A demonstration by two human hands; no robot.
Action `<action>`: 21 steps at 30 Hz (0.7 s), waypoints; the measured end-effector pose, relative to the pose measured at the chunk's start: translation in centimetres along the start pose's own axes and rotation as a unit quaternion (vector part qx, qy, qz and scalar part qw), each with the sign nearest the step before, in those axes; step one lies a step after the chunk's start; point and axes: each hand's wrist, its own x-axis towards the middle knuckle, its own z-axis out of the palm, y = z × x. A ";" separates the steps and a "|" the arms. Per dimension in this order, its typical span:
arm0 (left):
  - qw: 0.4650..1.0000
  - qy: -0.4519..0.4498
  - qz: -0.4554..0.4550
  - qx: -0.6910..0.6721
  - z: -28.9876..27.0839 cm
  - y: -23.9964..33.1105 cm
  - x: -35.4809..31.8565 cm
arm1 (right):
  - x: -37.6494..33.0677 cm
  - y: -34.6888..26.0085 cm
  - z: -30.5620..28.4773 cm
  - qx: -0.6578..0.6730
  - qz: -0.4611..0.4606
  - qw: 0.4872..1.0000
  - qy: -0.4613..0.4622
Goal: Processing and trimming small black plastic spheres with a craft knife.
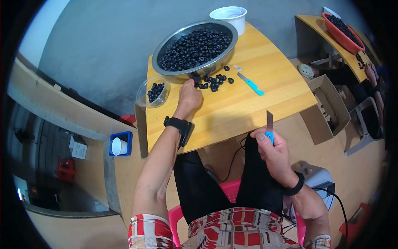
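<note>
My left hand [190, 98] reaches to the near side of a large metal bowl [224, 56] heaped with small round black pieces [195, 47]. Its fingers are bent closed at the left end of a loose cluster of the same black pieces [214, 81]; what lies between the fingertips is hidden. In front of the table's near edge, my right hand [274, 151] grips the blue handle of a small knife [270, 124], its blade pointing up. A second blue-handled knife [251, 84] lies on the table, right of the cluster. Left of my left hand, a clear plastic tub [166, 92] holds some black pieces.
A white bucket [238, 20] stands behind the bowl on the wooden table [265, 54]. An open cardboard box [321, 120] sits right of the table. Beyond it, another person's hand [371, 74] is beside a red basin [344, 41]. A blue crate [129, 137] stands at left.
</note>
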 end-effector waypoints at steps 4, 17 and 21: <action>0.993 0.020 0.053 0.106 0.0 0.7 0.0 | 0.1 0.0 -0.3 -0.033 -0.009 0.999 -0.007; 0.995 -0.080 -0.045 0.031 -2.5 0.4 -5.6 | 0.1 0.4 0.1 -0.068 0.001 0.998 -0.010; 0.936 -0.132 -0.100 -0.309 -3.4 1.9 -7.9 | 0.1 0.8 0.1 -0.083 -0.005 0.997 -0.007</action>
